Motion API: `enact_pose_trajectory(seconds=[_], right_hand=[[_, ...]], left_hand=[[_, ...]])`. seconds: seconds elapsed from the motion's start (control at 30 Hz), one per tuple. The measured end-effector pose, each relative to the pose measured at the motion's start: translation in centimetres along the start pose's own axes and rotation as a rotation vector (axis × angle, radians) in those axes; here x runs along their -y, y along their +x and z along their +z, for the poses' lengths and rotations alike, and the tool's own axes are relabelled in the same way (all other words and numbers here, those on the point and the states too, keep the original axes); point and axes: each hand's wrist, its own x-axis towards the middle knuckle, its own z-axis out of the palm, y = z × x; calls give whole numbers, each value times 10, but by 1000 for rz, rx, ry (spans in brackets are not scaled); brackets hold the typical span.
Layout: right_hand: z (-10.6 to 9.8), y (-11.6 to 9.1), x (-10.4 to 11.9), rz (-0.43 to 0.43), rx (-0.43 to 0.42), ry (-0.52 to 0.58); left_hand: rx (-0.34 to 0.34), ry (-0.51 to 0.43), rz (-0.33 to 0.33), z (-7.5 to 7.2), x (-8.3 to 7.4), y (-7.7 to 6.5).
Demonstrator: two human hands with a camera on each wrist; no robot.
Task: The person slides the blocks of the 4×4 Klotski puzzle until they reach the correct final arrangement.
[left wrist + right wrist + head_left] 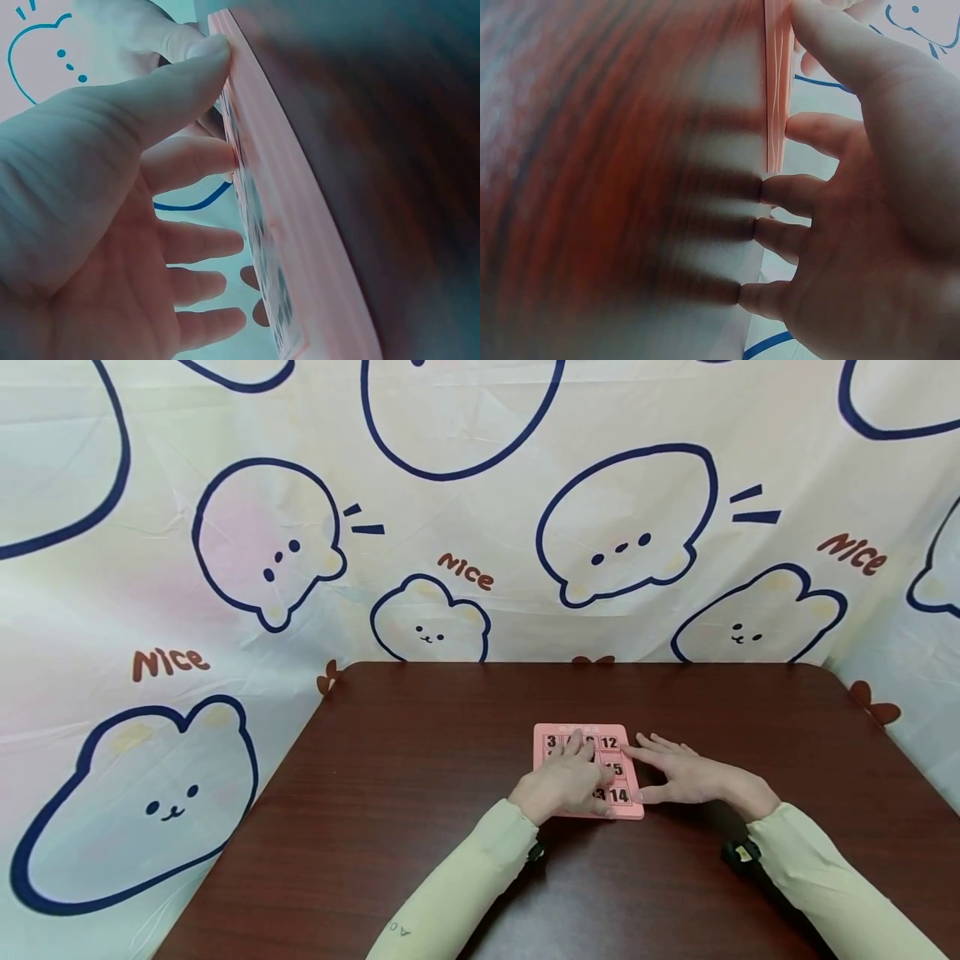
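Lying flat on the table, puzzle | directly beneath left hand, the nearer one, spread across its tiles | right hand, also spread, at the puzzle's right side

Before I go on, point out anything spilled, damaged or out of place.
Nothing visible looks spilled or damaged. One oddity is on the pink number board: its right column reads 12, 15, 14 from top to bottom, which is out of sequence. The left hand covers part of it, so I cannot check there.
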Motion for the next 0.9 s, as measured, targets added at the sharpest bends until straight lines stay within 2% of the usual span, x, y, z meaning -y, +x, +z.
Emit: enact_pose_trajectory(seconds=[0.3,0.4,0.57,0.7,0.9], right_hand=[[1,1,-1,14,0,5],[1,1,-2,12,0,2],[1,0,-1,7,-2,7],[1,0,0,2,-4,5],[0,0,2,-23,-19,0]], left_hand=[[-43,26,55,-1,-3,0],[-42,3,65,-2,-3,0],[-80,-25,76,-5,2,3],[-86,-49,21,-5,8,8],[-40,-78,-59,-1,13,15]])
